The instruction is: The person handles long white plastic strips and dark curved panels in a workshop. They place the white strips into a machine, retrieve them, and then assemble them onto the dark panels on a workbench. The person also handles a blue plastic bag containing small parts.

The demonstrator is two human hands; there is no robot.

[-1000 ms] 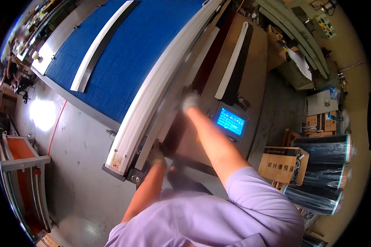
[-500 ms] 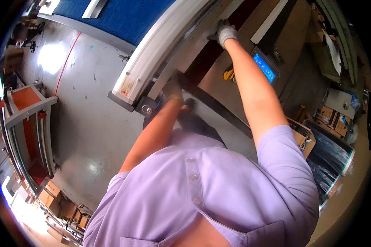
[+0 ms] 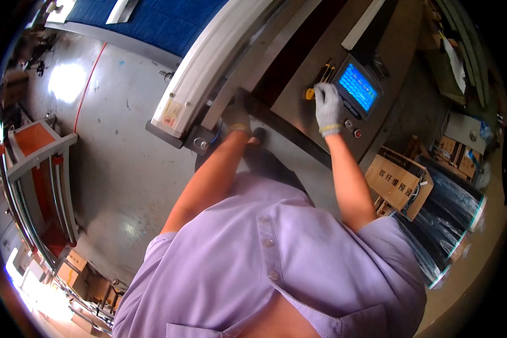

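My right hand (image 3: 328, 108), in a pale knit glove, is over the brown machine top (image 3: 298, 112) with its fingers stretched forward and slightly bent. Nothing shows in its grasp. Just left of its fingertips lies a yellow-handled tool (image 3: 310, 93), and to its right is a touchscreen (image 3: 357, 85) with a lit blue display. My left hand (image 3: 236, 117), also gloved, is in shadow at the near end of the long metal strip (image 3: 222, 104), beside the corner of the machine top. Its fingers are too dark to make out.
A long white machine beam (image 3: 197, 67) slants away at centre-left, past a blue surface (image 3: 152, 25). Round buttons (image 3: 353, 128) sit below the screen. A cardboard box (image 3: 394, 176) and plastic-wrapped black rolls (image 3: 442, 208) stand at right. A roller frame (image 3: 45, 163) is at left.
My right hand has drawn back from far along the dark slot to a place beside the touchscreen. The left hand stays at the strip's near end. The view has shifted slightly.
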